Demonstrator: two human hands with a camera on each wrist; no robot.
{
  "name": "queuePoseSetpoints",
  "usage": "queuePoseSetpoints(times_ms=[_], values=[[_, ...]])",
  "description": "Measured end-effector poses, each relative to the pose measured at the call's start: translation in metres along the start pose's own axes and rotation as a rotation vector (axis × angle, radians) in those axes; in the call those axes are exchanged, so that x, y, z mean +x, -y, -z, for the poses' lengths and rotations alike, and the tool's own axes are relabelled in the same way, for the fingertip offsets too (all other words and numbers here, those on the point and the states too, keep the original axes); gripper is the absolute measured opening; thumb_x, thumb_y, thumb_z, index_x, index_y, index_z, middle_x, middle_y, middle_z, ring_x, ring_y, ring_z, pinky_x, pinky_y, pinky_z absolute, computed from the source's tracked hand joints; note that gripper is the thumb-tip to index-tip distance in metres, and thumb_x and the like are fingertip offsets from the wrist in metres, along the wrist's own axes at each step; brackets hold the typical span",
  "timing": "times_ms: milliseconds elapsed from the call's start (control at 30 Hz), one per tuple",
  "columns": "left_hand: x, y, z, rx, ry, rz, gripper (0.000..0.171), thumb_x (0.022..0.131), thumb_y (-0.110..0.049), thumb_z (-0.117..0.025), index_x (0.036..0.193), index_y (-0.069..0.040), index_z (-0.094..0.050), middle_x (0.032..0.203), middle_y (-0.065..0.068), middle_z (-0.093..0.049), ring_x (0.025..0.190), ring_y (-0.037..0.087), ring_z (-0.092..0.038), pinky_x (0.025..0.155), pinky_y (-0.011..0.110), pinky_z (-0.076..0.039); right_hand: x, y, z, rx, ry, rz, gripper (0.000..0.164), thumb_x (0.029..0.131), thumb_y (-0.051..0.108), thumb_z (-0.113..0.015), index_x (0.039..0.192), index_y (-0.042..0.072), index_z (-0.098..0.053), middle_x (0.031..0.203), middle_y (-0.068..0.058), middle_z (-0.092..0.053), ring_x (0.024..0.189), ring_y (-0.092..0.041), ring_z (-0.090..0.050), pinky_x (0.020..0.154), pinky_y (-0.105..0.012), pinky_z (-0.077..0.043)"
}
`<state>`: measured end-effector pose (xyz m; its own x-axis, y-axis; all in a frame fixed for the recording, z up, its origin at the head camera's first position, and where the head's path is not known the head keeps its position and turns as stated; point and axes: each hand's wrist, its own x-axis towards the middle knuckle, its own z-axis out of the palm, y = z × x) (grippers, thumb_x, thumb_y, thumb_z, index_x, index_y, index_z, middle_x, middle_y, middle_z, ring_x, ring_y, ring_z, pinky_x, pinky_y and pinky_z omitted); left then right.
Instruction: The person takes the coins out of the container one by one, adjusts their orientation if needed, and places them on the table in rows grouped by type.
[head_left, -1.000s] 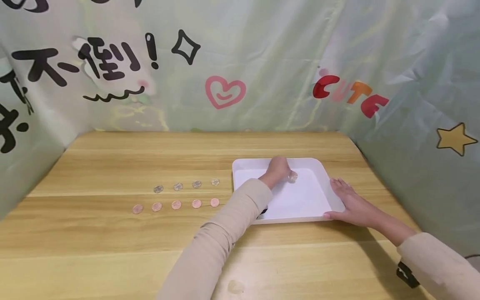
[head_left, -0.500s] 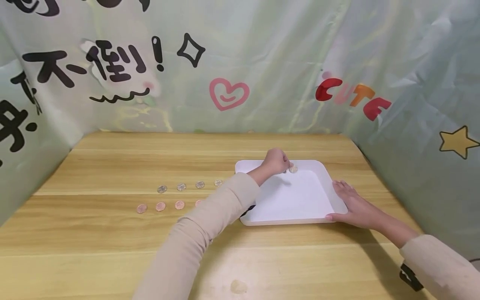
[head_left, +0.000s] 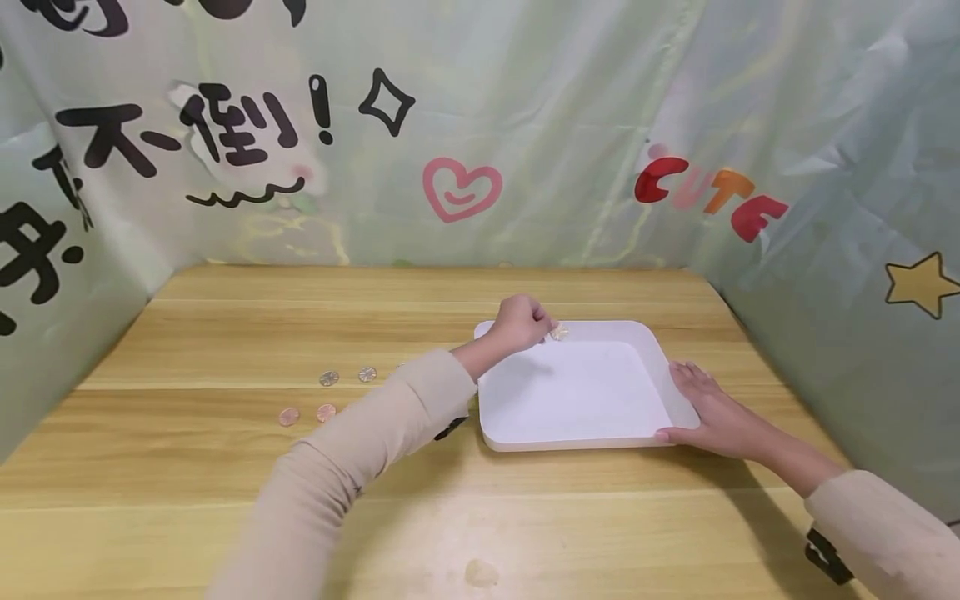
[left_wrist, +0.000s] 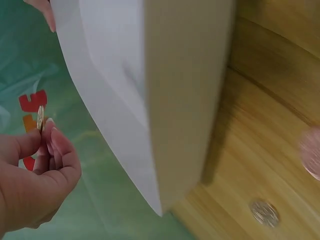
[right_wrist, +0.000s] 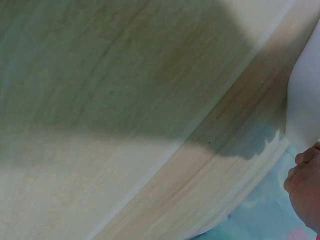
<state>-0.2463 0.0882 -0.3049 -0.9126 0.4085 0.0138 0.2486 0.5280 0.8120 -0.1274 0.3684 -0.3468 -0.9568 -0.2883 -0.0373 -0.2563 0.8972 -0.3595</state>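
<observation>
In the head view my left hand is raised over the far left part of a white tray. It pinches a shiny coin between thumb and fingers; in the left wrist view the coin stands edge-on. My right hand holds the tray's right side, its thumb at the front corner and its fingers along the side wall. Left of the tray, silver-coloured coins lie in a row, with copper-coloured coins in a row nearer me. My left sleeve hides part of both rows.
The tray stands on a wooden table, right of its middle. A printed cloth hangs behind and at both sides of the table. A round pale mark shows near the table's front.
My left hand has risen from inside the tray and moved left with the coin, its sleeve now covering more of the rows. The right hand stays at the tray.
</observation>
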Motion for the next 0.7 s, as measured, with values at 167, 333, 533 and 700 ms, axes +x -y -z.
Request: queuePoseSetpoints(times_ms=[167, 333, 533, 700], values=[[-0.011, 0.011, 0.019, -0.025, -0.033, 0.020, 0.027, 0.091, -0.014, -0.059, 0.068, 0.000, -0.060, 0.095, 0.015, -0.071, 0.080, 0.026, -0.069, 0.049, 0.015, -0.036, 0.001, -0.002, -0.001, -0.002, 0.005, -0.007, 0.105, 0.075, 0.042, -0.073, 0.141, -0.016, -0.015, 0.143, -0.040, -0.018, 0.134, -0.053, -0.011, 0.104, -0.067, -0.016], [-0.019, 0.022, 0.038, -0.051, -0.071, 0.081, 0.019, 0.090, -0.014, -0.060, 0.084, 0.004, -0.066, 0.096, 0.015, -0.070, 0.080, 0.024, -0.068, 0.055, 0.016, -0.046, 0.001, -0.002, 0.000, -0.006, 0.008, -0.009, 0.105, 0.075, 0.043, -0.072, 0.141, -0.015, -0.014, 0.143, -0.039, -0.018, 0.134, -0.053, -0.010, 0.104, -0.067, -0.015], [-0.029, 0.036, 0.057, -0.064, -0.104, 0.126, 0.018, 0.091, -0.013, -0.059, 0.086, 0.003, -0.065, 0.093, 0.017, -0.069, 0.083, 0.027, -0.067, 0.058, 0.016, -0.048, 0.001, -0.002, 0.000, -0.008, 0.012, -0.011, 0.105, 0.075, 0.043, -0.072, 0.141, -0.016, -0.014, 0.143, -0.039, -0.018, 0.134, -0.053, -0.010, 0.105, -0.066, -0.015], [-0.038, 0.043, 0.071, -0.067, -0.120, 0.140, 0.019, 0.091, -0.012, -0.058, 0.088, 0.005, -0.065, 0.093, 0.020, -0.068, 0.081, 0.028, -0.066, 0.056, 0.015, -0.046, 0.001, -0.001, -0.001, -0.001, 0.009, -0.004, 0.105, 0.075, 0.042, -0.072, 0.140, -0.017, -0.014, 0.143, -0.039, -0.018, 0.134, -0.054, -0.011, 0.105, -0.066, -0.014]])
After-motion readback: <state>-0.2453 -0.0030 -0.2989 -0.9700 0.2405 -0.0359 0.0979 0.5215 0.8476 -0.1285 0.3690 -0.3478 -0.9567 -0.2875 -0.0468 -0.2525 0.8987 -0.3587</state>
